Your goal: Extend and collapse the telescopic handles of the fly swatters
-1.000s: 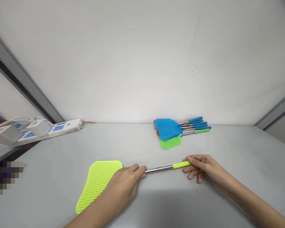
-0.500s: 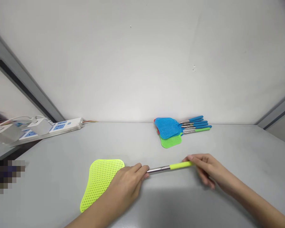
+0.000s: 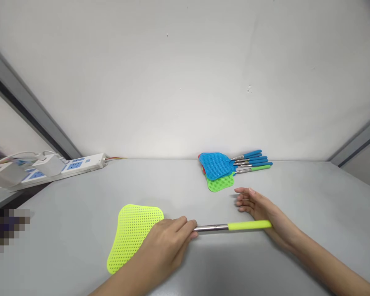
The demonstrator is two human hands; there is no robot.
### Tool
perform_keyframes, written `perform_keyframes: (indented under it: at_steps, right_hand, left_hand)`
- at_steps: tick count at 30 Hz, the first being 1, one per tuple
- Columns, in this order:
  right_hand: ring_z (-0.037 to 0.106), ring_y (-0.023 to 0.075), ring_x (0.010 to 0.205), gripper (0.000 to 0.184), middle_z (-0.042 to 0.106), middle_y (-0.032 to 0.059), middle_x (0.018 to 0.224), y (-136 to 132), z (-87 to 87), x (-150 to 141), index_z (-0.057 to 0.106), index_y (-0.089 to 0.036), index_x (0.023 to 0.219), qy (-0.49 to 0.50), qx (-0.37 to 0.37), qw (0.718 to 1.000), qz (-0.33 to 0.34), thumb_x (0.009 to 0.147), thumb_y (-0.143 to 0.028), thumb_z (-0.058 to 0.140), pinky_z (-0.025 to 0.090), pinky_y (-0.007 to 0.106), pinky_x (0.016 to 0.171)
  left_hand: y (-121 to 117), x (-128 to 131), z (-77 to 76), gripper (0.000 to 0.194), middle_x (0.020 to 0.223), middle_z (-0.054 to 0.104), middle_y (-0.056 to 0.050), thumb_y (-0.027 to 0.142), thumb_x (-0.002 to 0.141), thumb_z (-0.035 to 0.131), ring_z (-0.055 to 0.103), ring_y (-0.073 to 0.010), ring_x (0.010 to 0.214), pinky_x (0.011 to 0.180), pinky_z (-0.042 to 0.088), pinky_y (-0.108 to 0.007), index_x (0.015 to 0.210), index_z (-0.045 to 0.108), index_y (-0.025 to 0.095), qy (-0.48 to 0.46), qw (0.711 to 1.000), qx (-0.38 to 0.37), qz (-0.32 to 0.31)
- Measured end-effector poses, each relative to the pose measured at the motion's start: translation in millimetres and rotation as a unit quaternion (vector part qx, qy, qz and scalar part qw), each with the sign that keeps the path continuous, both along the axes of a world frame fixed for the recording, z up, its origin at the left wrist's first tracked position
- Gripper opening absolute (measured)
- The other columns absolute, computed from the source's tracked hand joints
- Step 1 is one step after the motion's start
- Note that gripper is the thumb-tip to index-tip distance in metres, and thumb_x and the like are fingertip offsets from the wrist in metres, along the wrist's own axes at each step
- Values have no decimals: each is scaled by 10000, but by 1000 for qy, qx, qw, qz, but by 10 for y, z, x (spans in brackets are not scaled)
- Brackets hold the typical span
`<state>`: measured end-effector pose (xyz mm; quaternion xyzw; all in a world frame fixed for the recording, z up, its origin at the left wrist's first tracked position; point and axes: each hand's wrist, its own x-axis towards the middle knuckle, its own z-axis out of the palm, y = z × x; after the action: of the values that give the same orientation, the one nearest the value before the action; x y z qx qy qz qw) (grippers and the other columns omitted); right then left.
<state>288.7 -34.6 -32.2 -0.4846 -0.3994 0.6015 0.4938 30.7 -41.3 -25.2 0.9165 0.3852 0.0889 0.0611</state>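
A yellow-green fly swatter with a perforated head, a metal shaft and a yellow grip lies across the near part of the view. My left hand is closed around its shaft close to the head, hiding the join and part of the head. At the grip's far end, my right hand has its fingers apart and curved. The end of the grip meets that palm near the base of the thumb, and the fingers are not wrapped around it.
Against the back wall lies a pile of blue fly swatters with a green fly swatter beneath, and a bit of red showing. A white power strip with plugged-in adapters and cables runs along the grey table's left edge.
My right hand has let go of the grip's end and opened, its palm now against that end. The swatter's handle has swung slightly toward me and shifted right, my left hand still holding it.
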Motion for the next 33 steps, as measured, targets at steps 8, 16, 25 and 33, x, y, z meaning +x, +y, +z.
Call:
perform_keyframes:
  at_steps: [8,16,25,33]
  right_hand:
    - [511,204,945,300,580,85,943,-143,-1,-199,612,-170,942,63,-7,995,82,808,-401,476,408,327,821]
    - [515,228,994,320,591,100,976,-115,-26,-170,624,-160,932,120,-17,990,77,774,-413,508,368,377,915]
    - [485,218,1050,274,595,92,1019,-179,-90,-245,650,-136,887,94,5,991,90,796,-359,518,330,370,977]
    - [470,207,1087,251,593,73,1069,-201,-120,-380,651,-159,918,91,-5,990,107,765,-341,574,313,357,1000]
  left_hand:
    - [-98,63,7,267,738,566,-25,252,895,261,532,-156,640,577,418,-294,965,513,202,5,1000,-5,-23]
    - [-85,113,55,289,742,573,-18,274,906,221,555,-154,609,543,421,-277,943,496,193,45,999,-17,-23]
    - [-165,267,-31,185,696,592,-11,209,886,282,563,-171,505,420,305,-254,809,449,188,154,986,-52,-37]
    - [-209,270,-80,154,701,595,8,178,869,288,542,-158,494,435,234,-262,794,421,203,93,991,-75,-56]
